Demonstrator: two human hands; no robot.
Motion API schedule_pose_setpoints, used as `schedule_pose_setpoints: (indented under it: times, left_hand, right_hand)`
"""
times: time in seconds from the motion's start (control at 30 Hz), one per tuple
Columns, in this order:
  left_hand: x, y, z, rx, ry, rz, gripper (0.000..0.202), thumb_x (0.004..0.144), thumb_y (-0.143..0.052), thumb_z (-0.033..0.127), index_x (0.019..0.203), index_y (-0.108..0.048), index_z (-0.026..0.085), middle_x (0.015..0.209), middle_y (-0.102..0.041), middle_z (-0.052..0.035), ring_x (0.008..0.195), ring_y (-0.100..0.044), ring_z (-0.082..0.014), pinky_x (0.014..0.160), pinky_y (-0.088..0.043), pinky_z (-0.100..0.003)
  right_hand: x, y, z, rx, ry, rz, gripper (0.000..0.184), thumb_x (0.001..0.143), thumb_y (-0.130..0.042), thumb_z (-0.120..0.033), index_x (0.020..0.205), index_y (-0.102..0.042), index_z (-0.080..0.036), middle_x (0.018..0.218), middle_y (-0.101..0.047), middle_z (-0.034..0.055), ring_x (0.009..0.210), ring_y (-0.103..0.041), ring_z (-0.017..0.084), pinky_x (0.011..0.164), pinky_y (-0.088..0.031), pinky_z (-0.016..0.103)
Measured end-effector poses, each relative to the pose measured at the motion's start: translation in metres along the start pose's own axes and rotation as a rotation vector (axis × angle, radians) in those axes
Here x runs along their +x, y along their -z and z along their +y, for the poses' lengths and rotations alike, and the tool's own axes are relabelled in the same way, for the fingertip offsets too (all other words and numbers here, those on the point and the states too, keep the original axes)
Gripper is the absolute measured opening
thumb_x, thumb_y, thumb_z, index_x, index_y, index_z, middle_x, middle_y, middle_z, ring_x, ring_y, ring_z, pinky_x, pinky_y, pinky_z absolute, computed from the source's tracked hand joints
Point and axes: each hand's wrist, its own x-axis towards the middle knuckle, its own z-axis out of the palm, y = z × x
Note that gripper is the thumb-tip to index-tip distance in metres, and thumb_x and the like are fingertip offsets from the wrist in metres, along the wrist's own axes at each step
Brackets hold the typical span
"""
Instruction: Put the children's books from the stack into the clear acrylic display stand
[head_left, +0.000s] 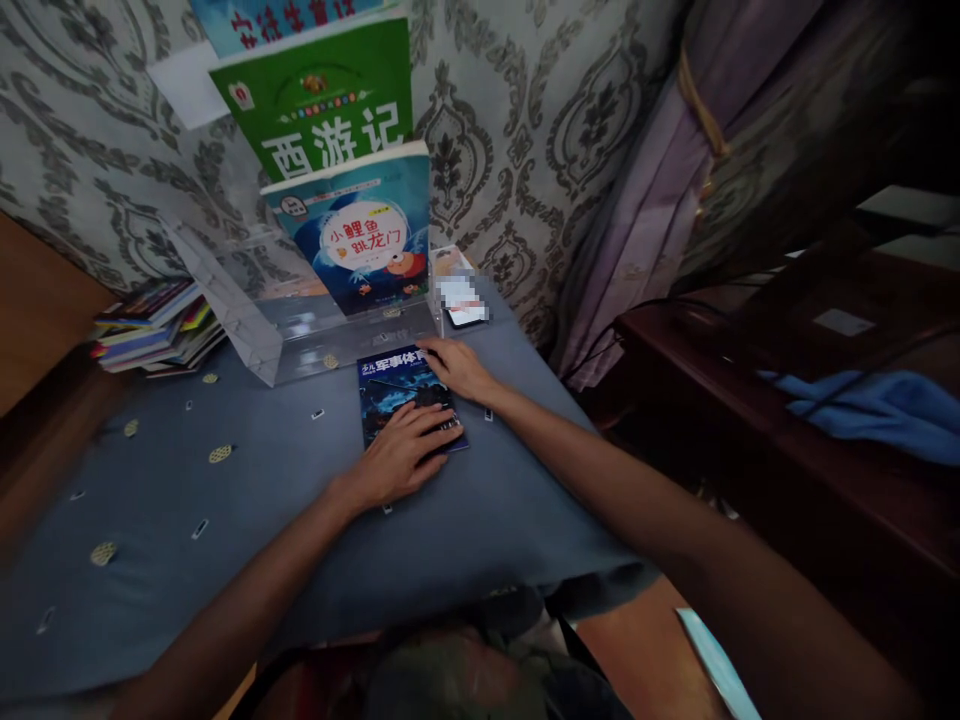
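A dark blue book (390, 385) with a cover picture and white title lettering upside down to me lies on the cloth-covered table. My left hand (405, 450) rests flat across its near part, fingers stretched out and spread. At the book's far right corner is my right hand (459, 368), its fingers bent over the edge and closed on it. The right thumb is partly hidden.
A clear acrylic stand (262, 340) holds a blue picture book (322, 240), a green book (322, 90) and another behind. A phone (465, 305) lies right of it. Stacked books (157, 325) sit at left; a purple curtain (637, 220) hangs right.
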Motion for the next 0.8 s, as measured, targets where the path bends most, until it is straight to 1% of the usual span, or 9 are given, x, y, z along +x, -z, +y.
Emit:
schedule_pose_setpoints:
  times: [0.17, 0.3, 0.43, 0.5, 0.57, 0.67, 0.8]
  left_hand:
    - [-0.001, -0.006, 0.0, 0.007, 0.012, 0.049, 0.035, 0.102, -0.047, 0.032, 0.134, -0.058, 0.025, 0.141, -0.059, -0.0076, 0.136, -0.05, -0.0235, 0.115, -0.036, -0.052]
    - [-0.002, -0.01, 0.0, 0.027, 0.001, 0.089, 0.035, 0.102, -0.046, 0.034, 0.133, -0.058, 0.024, 0.138, -0.062, -0.0079, 0.134, -0.052, -0.0227, 0.115, -0.037, -0.051]
    - [-0.004, -0.014, -0.001, 0.018, 0.0, 0.148, 0.033, 0.102, -0.047, 0.037, 0.129, -0.061, 0.023, 0.132, -0.065, -0.0086, 0.129, -0.057, -0.0218, 0.114, -0.04, -0.05]
    - [-0.005, -0.016, -0.002, 0.011, -0.006, 0.179, 0.032, 0.101, -0.048, 0.037, 0.126, -0.062, 0.022, 0.129, -0.067, -0.0093, 0.126, -0.059, -0.0222, 0.113, -0.041, -0.049]
    - [-0.006, -0.016, -0.002, 0.007, -0.008, 0.203, 0.031, 0.101, -0.049, 0.038, 0.123, -0.062, 0.022, 0.126, -0.067, -0.0096, 0.124, -0.06, -0.0224, 0.112, -0.042, -0.049]
    - [-0.006, -0.016, -0.002, 0.002, -0.009, 0.214, 0.03, 0.101, -0.048, 0.039, 0.121, -0.062, 0.021, 0.126, -0.067, -0.0098, 0.122, -0.062, -0.022, 0.112, -0.042, -0.05]
    - [-0.007, -0.015, -0.001, 0.006, -0.013, 0.211, 0.03, 0.101, -0.048, 0.037, 0.123, -0.06, 0.02, 0.128, -0.066, -0.0103, 0.123, -0.061, -0.0212, 0.112, -0.043, -0.048]
  right_hand:
    - [-0.004, 0.0, -0.001, -0.003, 0.01, -0.008, 0.038, 0.092, -0.048, -0.009, 0.124, -0.066, -0.019, 0.127, -0.069, 0.0084, 0.12, -0.063, 0.021, 0.105, -0.047, 0.038]
    - [-0.019, 0.005, -0.005, 0.012, 0.018, -0.02, 0.041, 0.089, -0.047, -0.004, 0.12, -0.069, -0.018, 0.123, -0.071, 0.01, 0.117, -0.065, 0.022, 0.104, -0.049, 0.039]
    - [-0.049, 0.015, -0.013, 0.07, 0.069, -0.032, 0.041, 0.087, -0.046, -0.004, 0.116, -0.07, -0.019, 0.12, -0.073, 0.0083, 0.116, -0.066, 0.021, 0.103, -0.05, 0.038]
    - [-0.067, 0.021, -0.019, 0.106, 0.094, -0.03, 0.04, 0.089, -0.046, -0.006, 0.116, -0.07, -0.021, 0.119, -0.073, 0.007, 0.116, -0.066, 0.021, 0.103, -0.051, 0.039]
    - [-0.086, 0.027, -0.027, 0.128, 0.105, -0.032, 0.038, 0.091, -0.045, -0.009, 0.117, -0.07, -0.021, 0.118, -0.073, 0.0076, 0.116, -0.066, 0.021, 0.101, -0.052, 0.041]
    - [-0.109, 0.036, -0.039, 0.153, 0.105, -0.029, 0.037, 0.093, -0.045, -0.013, 0.118, -0.07, -0.021, 0.118, -0.073, 0.009, 0.112, -0.067, 0.023, 0.098, -0.054, 0.043]
    - [-0.129, 0.044, -0.052, 0.182, 0.099, -0.031, 0.037, 0.093, -0.046, -0.014, 0.12, -0.069, -0.024, 0.111, -0.075, 0.0066, 0.103, -0.068, 0.022, 0.092, -0.055, 0.042]
